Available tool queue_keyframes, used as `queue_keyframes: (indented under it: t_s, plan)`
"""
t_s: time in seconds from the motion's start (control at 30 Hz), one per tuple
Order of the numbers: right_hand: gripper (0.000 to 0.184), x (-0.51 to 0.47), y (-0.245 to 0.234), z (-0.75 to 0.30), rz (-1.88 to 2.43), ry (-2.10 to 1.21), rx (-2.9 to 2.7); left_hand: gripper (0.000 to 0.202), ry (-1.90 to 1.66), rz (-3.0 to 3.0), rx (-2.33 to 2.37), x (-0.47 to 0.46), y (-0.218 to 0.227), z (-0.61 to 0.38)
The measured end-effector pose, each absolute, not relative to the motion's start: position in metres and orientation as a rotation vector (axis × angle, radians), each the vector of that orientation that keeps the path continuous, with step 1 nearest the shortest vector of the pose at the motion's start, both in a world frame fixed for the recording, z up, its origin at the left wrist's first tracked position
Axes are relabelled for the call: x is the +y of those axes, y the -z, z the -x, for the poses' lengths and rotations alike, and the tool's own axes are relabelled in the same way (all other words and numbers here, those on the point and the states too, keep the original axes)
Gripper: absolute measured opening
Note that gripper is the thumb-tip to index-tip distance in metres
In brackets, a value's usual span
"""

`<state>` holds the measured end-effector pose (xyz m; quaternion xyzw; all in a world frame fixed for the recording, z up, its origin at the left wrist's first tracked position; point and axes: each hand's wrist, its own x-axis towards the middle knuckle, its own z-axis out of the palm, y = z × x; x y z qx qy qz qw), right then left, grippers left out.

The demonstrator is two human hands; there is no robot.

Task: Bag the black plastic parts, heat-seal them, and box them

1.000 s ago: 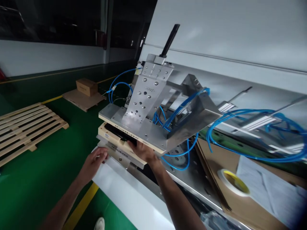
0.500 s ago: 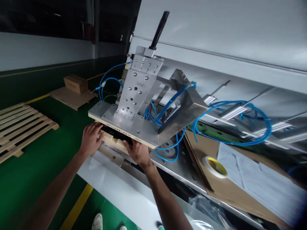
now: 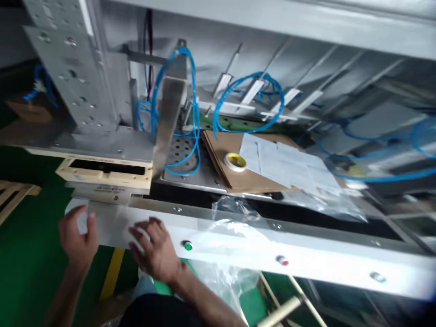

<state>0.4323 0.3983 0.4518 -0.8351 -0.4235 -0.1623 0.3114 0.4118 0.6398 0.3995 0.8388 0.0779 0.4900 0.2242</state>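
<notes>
- Your left hand (image 3: 77, 236) hangs with its fingers loosely spread and grips nothing, its fingertips at the left end of the long white front panel (image 3: 238, 247) of the machine; motion blur hides whether they touch it.
- Your right hand (image 3: 155, 247) lies flat and open against that same white front panel, just left of the round green push button (image 3: 187, 245), holding nothing.
- Directly above the panel's left end sits the beige slab-shaped fixture block with a dark slot (image 3: 105, 171), pressed under the grey aluminium base plate (image 3: 98, 143); both your hands are below it and clear of it.
- From that plate rises the drilled aluminium upright bracket (image 3: 73, 68), with loops of thin blue pneumatic tubing (image 3: 190, 113) beside it to the right.
- Further right along the panel, past the green button, sit a red push button (image 3: 282, 260) and another, blurred button (image 3: 375, 275).
- Behind the panel, on the machine bed, lie a brown cardboard sheet (image 3: 221, 150), a roll of tape with a yellow core (image 3: 235, 161) and white printed papers (image 3: 289, 165).
- A crumpled clear plastic bag (image 3: 231, 218) drapes over the panel's middle, right of your right hand.
- Below the panel's left end, the green floor (image 3: 23, 254) carries a yellow painted line (image 3: 113, 272).
</notes>
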Motion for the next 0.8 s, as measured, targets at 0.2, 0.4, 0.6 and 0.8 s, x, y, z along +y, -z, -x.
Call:
queue_keyframes:
  t_s: [0.2, 0.4, 0.6, 0.8]
  plan:
    - [0.042, 0.282, -0.430, -0.346, 2.081, 0.431, -0.937, 0.036, -0.745, -2.475, -0.460, 0.482, -0.340, -0.327]
    - [0.016, 0.123, -0.402, -0.336, 2.346, 1.025, 0.016, 0.065, -0.759, -2.573, -0.572, 0.404, -0.327, -0.309]
    - [0.053, -0.074, -0.370, -0.333, 2.399, 1.098, 0.836, 0.073, -0.809, -2.671, -0.392, 0.387, -0.317, -0.294]
    - [0.064, -0.192, -0.345, -0.340, 2.342, 1.044, 1.063, 0.067, -0.771, -2.707, -0.242, 0.371, -0.317, -0.282]
